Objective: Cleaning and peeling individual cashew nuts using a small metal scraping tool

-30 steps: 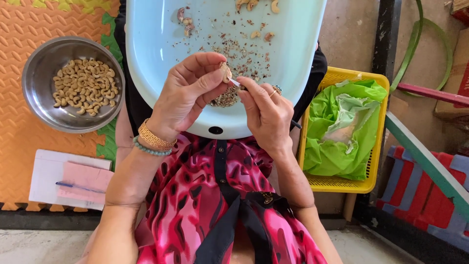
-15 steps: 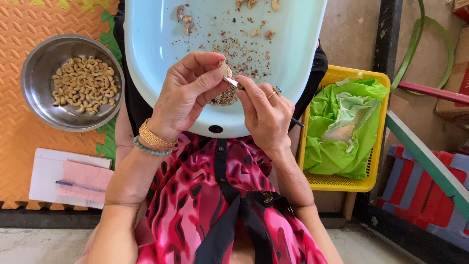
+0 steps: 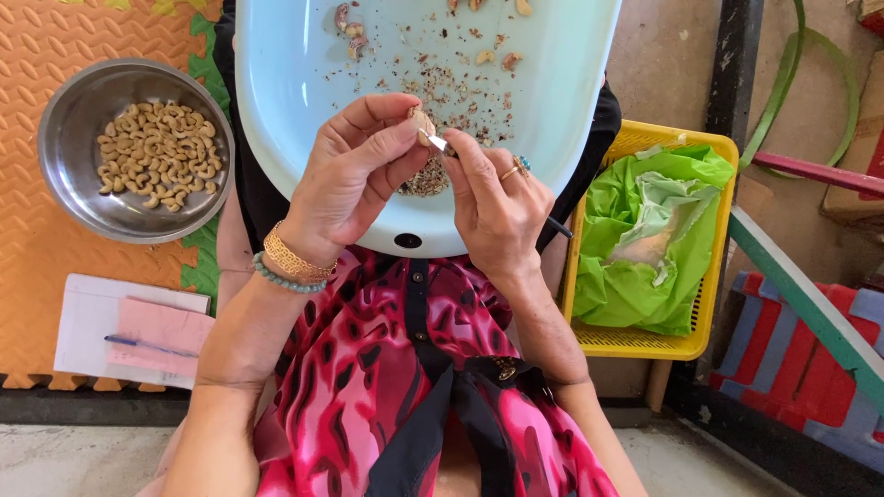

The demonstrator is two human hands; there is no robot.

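Observation:
My left hand (image 3: 354, 175) pinches a pale cashew nut (image 3: 422, 121) between thumb and fingers above a light blue plastic tub (image 3: 295, 83) on my lap. My right hand (image 3: 493, 198) grips a small knife (image 3: 440, 144) whose metal blade touches the nut; its dark handle end sticks out behind the hand. Under the hands lies a small heap of brown skin flakes (image 3: 425, 179). A few unpeeled nuts (image 3: 350, 32) and scattered flakes lie farther up in the tub.
A steel bowl (image 3: 69, 198) with several peeled cashews (image 3: 157, 152) stands on the orange foam mat at left. Below it lie paper sheets with a pen (image 3: 138, 345). At right a yellow basket (image 3: 681, 342) holds a green plastic bag (image 3: 645, 230).
Both hands stay together over the tub. The fingers have shifted slightly around the nut while the blade works at it.

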